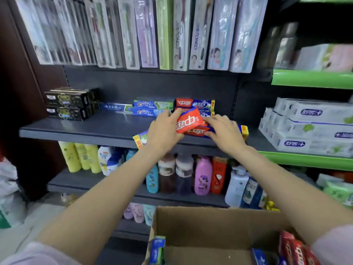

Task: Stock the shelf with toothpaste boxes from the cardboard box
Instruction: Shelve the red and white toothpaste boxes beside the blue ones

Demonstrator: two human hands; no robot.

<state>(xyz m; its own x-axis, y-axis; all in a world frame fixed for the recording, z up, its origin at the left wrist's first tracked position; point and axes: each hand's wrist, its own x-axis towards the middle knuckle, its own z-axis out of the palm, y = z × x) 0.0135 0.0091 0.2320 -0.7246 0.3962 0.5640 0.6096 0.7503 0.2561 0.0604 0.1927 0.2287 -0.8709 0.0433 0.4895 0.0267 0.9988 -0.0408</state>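
My left hand (164, 131) grips a red and blue toothpaste box (188, 121), held tilted above the front edge of the dark grey shelf (86, 127). My right hand (224, 132) rests on another red and blue toothpaste box (196, 131) lying on the shelf, fingers curled over it. Behind them stand stacked red and blue boxes (194, 103), green and blue boxes (152, 108) and black boxes (68, 104). The open cardboard box (210, 226) sits below, with red boxes (296, 249) at its right and a blue box (157, 249) at its left.
Toothbrush packs (133, 31) hang above the shelf. Shampoo bottles (202, 175) fill the lower shelf. White boxes (309, 127) are stacked on a green shelf (305, 159) to the right. Bags (9, 188) lie on the floor at left.
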